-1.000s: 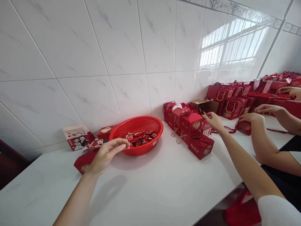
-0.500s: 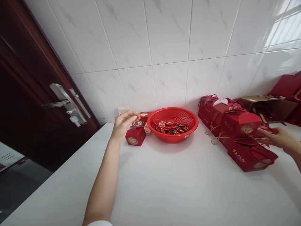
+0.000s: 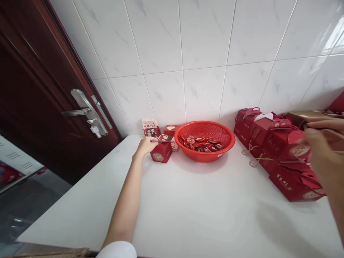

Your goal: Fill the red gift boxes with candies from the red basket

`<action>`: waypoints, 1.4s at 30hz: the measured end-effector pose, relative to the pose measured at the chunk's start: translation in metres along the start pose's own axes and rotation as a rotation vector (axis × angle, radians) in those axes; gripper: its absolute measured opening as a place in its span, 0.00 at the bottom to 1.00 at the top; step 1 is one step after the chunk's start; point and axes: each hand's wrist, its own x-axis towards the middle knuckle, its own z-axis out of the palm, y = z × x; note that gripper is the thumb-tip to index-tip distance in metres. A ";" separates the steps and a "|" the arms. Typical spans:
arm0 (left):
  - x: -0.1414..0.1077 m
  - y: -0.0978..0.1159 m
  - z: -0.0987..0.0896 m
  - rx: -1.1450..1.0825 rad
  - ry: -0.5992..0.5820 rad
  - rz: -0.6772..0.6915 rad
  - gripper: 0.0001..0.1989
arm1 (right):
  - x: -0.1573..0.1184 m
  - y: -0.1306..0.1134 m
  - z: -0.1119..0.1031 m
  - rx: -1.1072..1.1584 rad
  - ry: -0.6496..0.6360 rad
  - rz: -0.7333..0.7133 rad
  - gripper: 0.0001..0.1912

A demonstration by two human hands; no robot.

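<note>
My left hand (image 3: 147, 146) is closed, its fingertips pinching the edge of a small printed card (image 3: 165, 138) on top of a small red box with a gold round emblem (image 3: 161, 154). At the right edge, my right hand (image 3: 321, 143) is raised close to the camera and smeared by motion. It hides part of the red gift boxes (image 3: 282, 143) behind it, and whether its fingers hold anything cannot be made out.
Right of the small box stands a red plastic basket (image 3: 205, 156) with wrapped sweets (image 3: 202, 144). A printed carton (image 3: 150, 126) and another red box (image 3: 171, 129) are by the tiled wall. A brown cardboard box (image 3: 309, 116) sits back right; a dark door (image 3: 34, 89) is left.
My left hand has come down onto the card on the small box. My right hand has lifted away from the gift boxes, towards the camera. The view has shifted slightly left.
</note>
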 end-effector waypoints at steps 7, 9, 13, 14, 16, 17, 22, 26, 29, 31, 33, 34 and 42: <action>-0.004 0.010 0.003 -0.357 -0.081 0.079 0.07 | -0.047 -0.066 0.070 0.253 -0.820 -0.250 0.08; -0.012 0.021 0.001 -0.435 -0.186 0.160 0.10 | -0.061 -0.074 0.089 0.278 -1.034 -0.255 0.12; -0.038 0.048 0.001 -0.447 -0.440 0.391 0.13 | -0.080 -0.090 0.114 0.194 -1.286 -0.270 0.18; -0.045 0.054 0.003 -0.446 -0.527 0.425 0.13 | -0.083 -0.095 0.117 0.151 -1.321 -0.280 0.19; -0.057 0.065 0.011 -0.471 -0.670 0.452 0.15 | -0.086 -0.103 0.116 0.034 -1.365 -0.285 0.19; -0.061 0.069 0.017 -0.490 -0.711 0.457 0.15 | -0.086 -0.106 0.115 -0.033 -1.381 -0.276 0.18; -0.075 0.081 0.048 -0.464 -0.753 0.459 0.14 | -0.080 -0.103 0.107 -0.212 -1.437 -0.132 0.13; -0.082 0.084 0.063 -0.337 -0.715 0.486 0.15 | -0.071 -0.087 0.106 -0.148 -1.488 -0.034 0.07; -0.079 0.082 0.061 -0.196 -0.728 0.541 0.20 | -0.062 -0.075 0.104 -0.103 -1.541 0.046 0.06; -0.072 0.077 0.053 -0.115 -0.829 0.575 0.26 | -0.055 -0.069 0.101 -0.104 -1.593 0.076 0.09; -0.063 0.071 0.042 -0.049 -0.982 0.604 0.33 | -0.052 -0.064 0.097 -0.132 -1.664 0.046 0.12; -0.059 0.067 0.037 -0.030 -1.053 0.608 0.37 | -0.051 -0.062 0.095 -0.153 -1.700 0.020 0.13; -0.055 0.057 0.029 0.081 -1.342 0.548 0.55 | -0.066 -0.072 0.092 -0.288 -1.699 -0.156 0.14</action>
